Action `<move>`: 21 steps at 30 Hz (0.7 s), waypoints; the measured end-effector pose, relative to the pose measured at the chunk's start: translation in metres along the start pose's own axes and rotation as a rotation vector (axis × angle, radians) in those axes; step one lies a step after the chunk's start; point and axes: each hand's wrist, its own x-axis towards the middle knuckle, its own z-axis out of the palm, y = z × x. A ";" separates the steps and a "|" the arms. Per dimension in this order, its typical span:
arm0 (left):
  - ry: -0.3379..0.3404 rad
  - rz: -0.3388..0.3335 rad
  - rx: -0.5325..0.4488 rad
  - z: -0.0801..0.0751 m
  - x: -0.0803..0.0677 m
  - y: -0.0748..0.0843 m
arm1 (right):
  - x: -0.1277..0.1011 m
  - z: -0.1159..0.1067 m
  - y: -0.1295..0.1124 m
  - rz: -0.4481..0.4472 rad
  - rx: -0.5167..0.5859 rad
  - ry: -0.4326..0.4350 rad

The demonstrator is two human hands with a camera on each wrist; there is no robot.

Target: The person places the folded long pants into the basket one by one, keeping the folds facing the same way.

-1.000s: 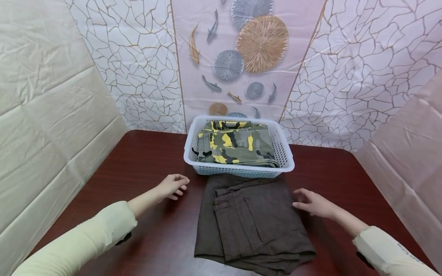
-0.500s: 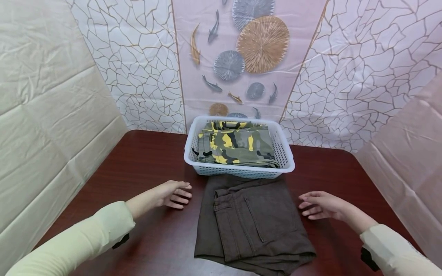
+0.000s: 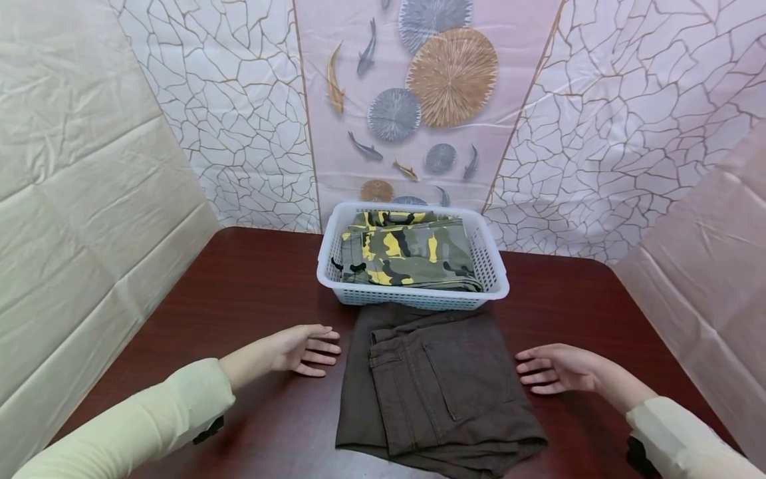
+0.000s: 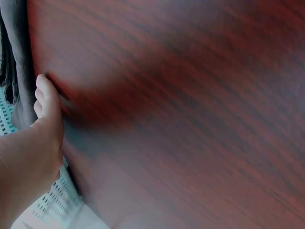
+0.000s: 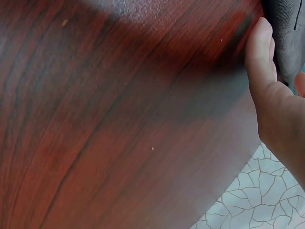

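Observation:
Dark brown trousers (image 3: 461,379), folded into a rough square with a pocket and waistband on top, lie on the table in front of the basket. To their left my left hand (image 3: 302,349) has its fingers spread and holds nothing. My right hand (image 3: 556,369) is just off their right edge, fingers extended and nothing in it. In the left wrist view the left hand (image 4: 45,124) shows close beside the dark cloth (image 4: 21,62). The right wrist view has the right hand (image 5: 271,90) near the cloth's edge (image 5: 286,38).
A white plastic basket (image 3: 499,283) stands behind the trousers, holding folded yellow, green and black camouflage clothing (image 3: 419,253). The table (image 3: 263,273) is dark red wood. Behind it hangs a patterned backdrop (image 3: 251,120), with pale cloth (image 3: 78,166) at the left side.
Both hands have lowered slightly toward me and their fingers have straightened and spread. The right hand has drawn away from the trousers' right edge. Trousers and basket have stayed put.

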 end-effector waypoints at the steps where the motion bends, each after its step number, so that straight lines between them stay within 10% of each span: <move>1: -0.007 -0.006 -0.002 0.001 -0.001 0.000 | 0.000 0.001 0.000 0.002 0.007 0.001; 21: -0.081 -0.115 -0.031 0.026 0.013 -0.002 | 0.006 0.010 0.004 -0.007 0.030 -0.038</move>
